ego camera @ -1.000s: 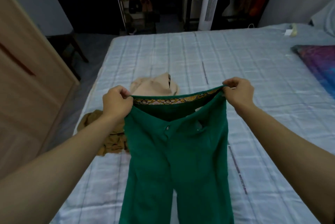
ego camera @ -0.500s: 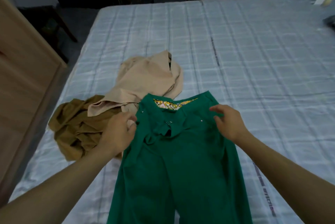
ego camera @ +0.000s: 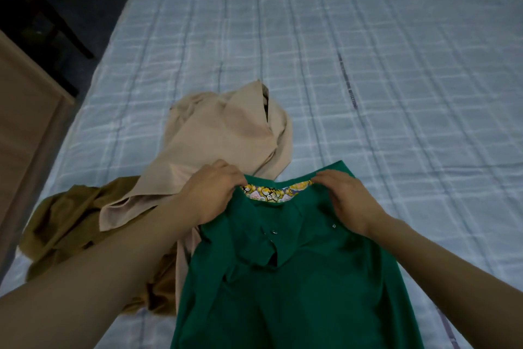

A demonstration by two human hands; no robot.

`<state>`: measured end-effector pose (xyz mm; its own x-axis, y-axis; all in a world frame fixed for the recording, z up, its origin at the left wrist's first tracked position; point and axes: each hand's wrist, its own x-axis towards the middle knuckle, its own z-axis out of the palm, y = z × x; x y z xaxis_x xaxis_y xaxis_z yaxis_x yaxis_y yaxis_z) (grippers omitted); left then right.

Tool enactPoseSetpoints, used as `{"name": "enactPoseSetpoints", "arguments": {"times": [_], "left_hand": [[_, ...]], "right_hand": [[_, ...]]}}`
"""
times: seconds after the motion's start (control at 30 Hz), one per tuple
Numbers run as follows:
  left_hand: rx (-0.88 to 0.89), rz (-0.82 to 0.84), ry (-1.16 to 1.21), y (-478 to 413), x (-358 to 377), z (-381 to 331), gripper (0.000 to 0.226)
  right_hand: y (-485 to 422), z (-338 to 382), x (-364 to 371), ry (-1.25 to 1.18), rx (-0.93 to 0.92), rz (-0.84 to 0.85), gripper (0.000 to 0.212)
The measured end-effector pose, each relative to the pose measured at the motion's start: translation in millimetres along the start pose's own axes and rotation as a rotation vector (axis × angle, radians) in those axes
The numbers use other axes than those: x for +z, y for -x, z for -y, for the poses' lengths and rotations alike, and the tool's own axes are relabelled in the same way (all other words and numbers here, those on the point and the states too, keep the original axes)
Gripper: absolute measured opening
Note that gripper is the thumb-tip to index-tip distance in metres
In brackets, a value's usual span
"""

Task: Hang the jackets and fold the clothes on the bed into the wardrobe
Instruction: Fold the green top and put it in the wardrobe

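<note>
Spreading across most of the view, the checked bed carries all three pieces of clothing near its closer left corner. The green trousers lie flat before the person. Their long axis runs from the waistband at the far end straight back toward the body, and the legs pass out of view below. Touching their left edge sits a crumpled beige garment, with an olive-brown garment further left. The left hand and right hand each pinch the waistband, one at either corner, equally near. A wooden cabinet stands off the bed's left side; its contents are hidden.
</note>
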<state>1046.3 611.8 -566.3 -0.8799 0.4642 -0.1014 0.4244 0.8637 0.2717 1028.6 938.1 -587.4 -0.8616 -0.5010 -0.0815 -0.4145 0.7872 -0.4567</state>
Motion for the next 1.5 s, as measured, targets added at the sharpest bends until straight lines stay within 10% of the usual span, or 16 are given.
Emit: {"name": "enactPoseSetpoints", "arguments": {"times": [0.13,0.37,0.87,1.03,1.27,1.5], "left_hand": [[0.153,0.164,-0.238,-16,16,19,0.05],[0.252,0.066,-0.318,-19,6,47,0.029],[-0.311,-0.164,-0.049,-44,-22,83,0.007],[-0.235,-0.308,0.064,-65,-32,71,0.012],[-0.356,-0.344,-0.134,-54,-5,20,0.035],[-0.239,0.077,-0.288,-34,65,-8,0.069]], "right_hand": [[-22,-12,16,0.157,-0.064,0.207,0.068],[-35,-35,-6,0.272,-0.065,0.178,0.033],[-64,-75,-48,0.144,0.226,-0.087,0.011],[-71,-100,-62,0.157,0.333,-0.111,0.01],[-27,-56,-14,0.059,0.421,-0.319,0.057],[9,-38,50,0.329,0.214,0.05,0.076]]}}
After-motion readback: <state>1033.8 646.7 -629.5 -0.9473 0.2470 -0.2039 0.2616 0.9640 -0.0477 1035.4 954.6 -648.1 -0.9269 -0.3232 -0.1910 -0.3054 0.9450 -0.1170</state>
